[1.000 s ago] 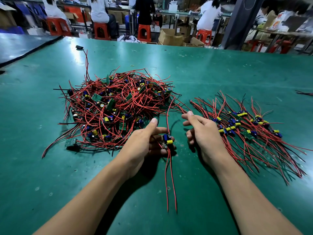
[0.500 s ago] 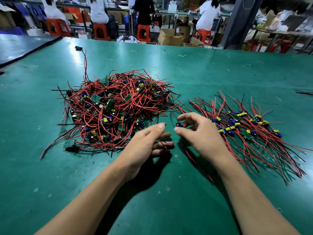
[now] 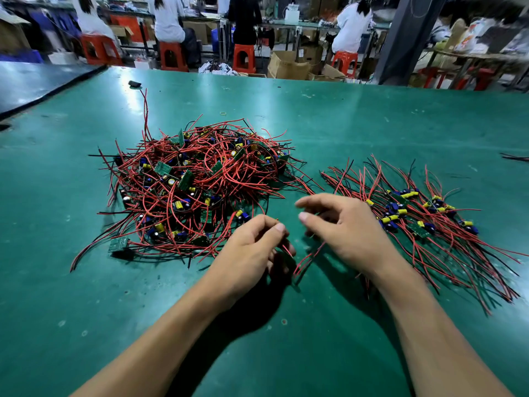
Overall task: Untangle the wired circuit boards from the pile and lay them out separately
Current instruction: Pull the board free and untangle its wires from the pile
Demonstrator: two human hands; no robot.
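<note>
1. Green matting covers the work table (image 3: pixel 357 121). Beyond its far edge, people sit on orange stools (image 3: pixel 244 57) at other benches.
2. Both bare forearms reach in from the near edge and angle toward each other, so the hands meet near the middle of the table.
3. The left hand (image 3: pixel 252 250) is held knuckles-up with its fingers curled in. Thumb and forefinger are pressed together on a thin red wire (image 3: pixel 287 250), which pokes out just below the thumb tip.
4. The right hand (image 3: pixel 346 227) hovers just beside those fingers, palm down. Its thumb and forefinger point toward the left hand and are clearly apart.
5. The right hand's other fingers are tucked under. Loose wire ends (image 3: pixel 306 260) trail out from beneath them, but whether they are gripped cannot be told.
6. Beyond the left fingertips, and almost touching them, lies the tangled pile (image 3: pixel 200 184) of red-wired green boards.
7. Just past the right knuckles, the sorted boards (image 3: pixel 423 219) lie fanned out flat with their wires running roughly parallel.
</note>
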